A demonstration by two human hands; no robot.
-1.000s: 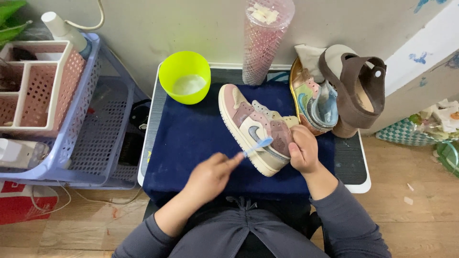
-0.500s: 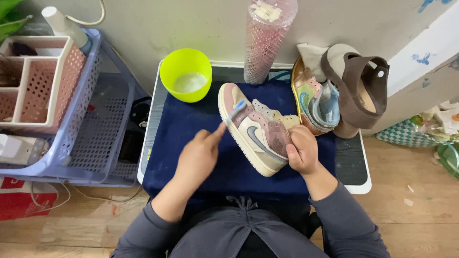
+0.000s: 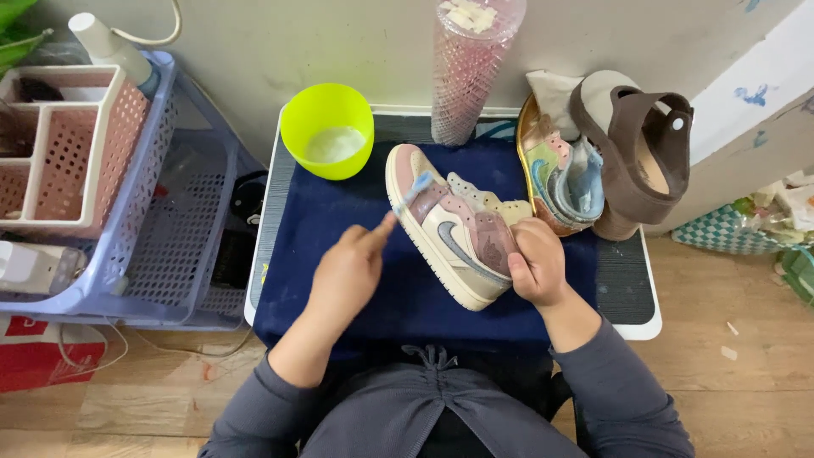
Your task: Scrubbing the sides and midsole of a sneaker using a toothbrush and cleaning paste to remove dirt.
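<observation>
Blue cloth [image 3: 356, 254] under brush-pinching left hand [image 3: 348, 271], sneaker-steadying right hand [image 3: 534, 263].

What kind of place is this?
Probably a small home shoe-cleaning spot: a pastel sneaker lies on a dark blue towel, a brush touches it, a green bowl holds white cleaner, and more shoes wait nearby.

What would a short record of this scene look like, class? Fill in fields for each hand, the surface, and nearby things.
left hand: holds a small brush, bristles at the sneaker's toe
right hand: grips the pastel sneaker at its heel end
surface: dark blue towel
behind: green bowl with white contents, second sneaker, brown sandal
beside: blue basket
</observation>
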